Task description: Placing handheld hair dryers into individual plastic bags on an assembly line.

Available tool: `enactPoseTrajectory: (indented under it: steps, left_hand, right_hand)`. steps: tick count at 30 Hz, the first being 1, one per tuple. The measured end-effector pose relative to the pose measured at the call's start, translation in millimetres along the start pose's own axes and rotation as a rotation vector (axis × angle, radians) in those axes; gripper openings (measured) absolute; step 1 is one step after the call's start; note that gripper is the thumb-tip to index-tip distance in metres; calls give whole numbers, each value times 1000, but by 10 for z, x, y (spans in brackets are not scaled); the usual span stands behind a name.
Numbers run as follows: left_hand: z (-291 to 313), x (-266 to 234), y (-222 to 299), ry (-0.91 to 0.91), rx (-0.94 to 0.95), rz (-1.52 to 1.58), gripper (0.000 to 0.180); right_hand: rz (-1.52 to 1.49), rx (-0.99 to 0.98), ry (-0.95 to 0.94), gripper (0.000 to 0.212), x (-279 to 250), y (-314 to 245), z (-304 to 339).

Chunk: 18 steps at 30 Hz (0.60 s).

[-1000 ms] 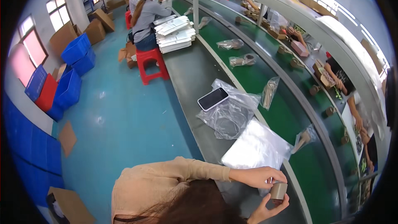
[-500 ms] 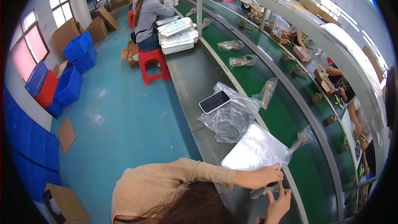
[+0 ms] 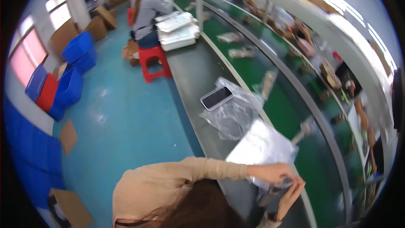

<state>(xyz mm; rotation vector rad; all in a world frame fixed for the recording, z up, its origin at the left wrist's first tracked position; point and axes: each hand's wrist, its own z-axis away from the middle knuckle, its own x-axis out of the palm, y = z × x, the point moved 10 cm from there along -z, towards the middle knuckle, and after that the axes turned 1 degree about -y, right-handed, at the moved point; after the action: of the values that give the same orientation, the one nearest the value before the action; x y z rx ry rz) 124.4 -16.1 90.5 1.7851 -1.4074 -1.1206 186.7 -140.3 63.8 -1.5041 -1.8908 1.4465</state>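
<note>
My left hand (image 3: 273, 172) reaches in over the dark bench, its fingers closed at the top of a clear plastic bag (image 3: 269, 196). Inside the bag is a dark brownish piece, too blurred to name. From below, my right hand (image 3: 291, 195) meets it, fingertips pressed together on the same bag's edge. Just beyond the left hand lies a stack of flat clear bags (image 3: 263, 143), shiny under the light. Past that, a phone (image 3: 217, 98) rests on crumpled clear plastic (image 3: 234, 120).
A green conveyor belt (image 3: 291, 109) runs along the bench, carrying bagged brown pieces (image 3: 268, 85). Piled white flat cartons (image 3: 177, 31) stand ahead, beside a seated person on a red stool (image 3: 152, 61). Blue crates (image 3: 69, 86) line the left wall. Other workers sit across the belts.
Both hands have shifted slightly right and up, drawing closer together at the bag. The bagged piece now hangs lower left of the fingers. The view has tilted slightly and blurred.
</note>
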Motion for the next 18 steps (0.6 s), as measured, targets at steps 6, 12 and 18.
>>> enactPoseTrajectory:
  steps: [6,12,18]
  left_hand:
    - [-92,-288,-307,144,-299,296,41]
    - [53,-86,-278,-7,-209,-96,29]
    - [697,233,-461,-72,-152,-580,18]
  right_hand:
    - [-24,-41,406,20,-217,49,-273]
    - [410,14,714,18,-1255,299,-812]
    - [657,18,617,27,-1390,1266,-1709]
